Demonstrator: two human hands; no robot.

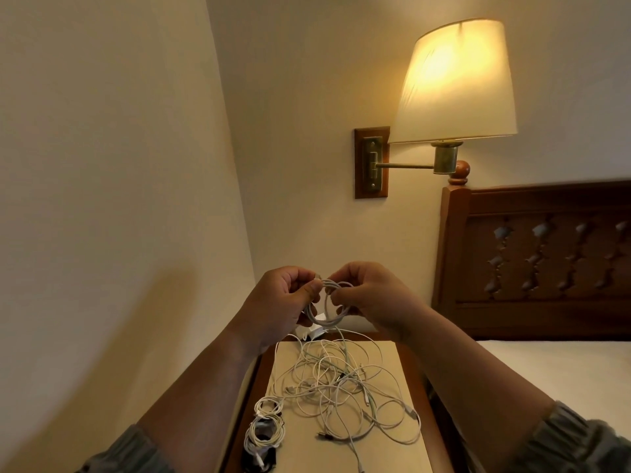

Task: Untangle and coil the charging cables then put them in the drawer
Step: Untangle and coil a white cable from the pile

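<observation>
Holding a small white coil of cable (328, 318) up above the far end of the bench (389, 455), we grip it with both hands. Our left hand (281, 303) takes the left side of the coil, its fingers (307, 291) curled and pinching the loops. Our right hand (374, 298) takes the right side, its fingers (343, 297) clamped on the top of the loops in the same way. One loose end of this cable hangs down from the coil to the bench.

Under the hands, a big tangle of white charging cables (341, 387) lies spread on the pale top of the bench, with many loops crossing each other. At the near left corner, two finished coils (266, 419) lie just beside each other, partly on something dark that we cannot identify.

On the far wall a lit lamp (457, 80) hangs on a brass arm from a wooden plate (371, 162). To the right of the bench there is a bed (563, 367) with a carved wooden headboard (539, 257). Grey sleeves (573, 438) cover our forearms near the bottom edge.
</observation>
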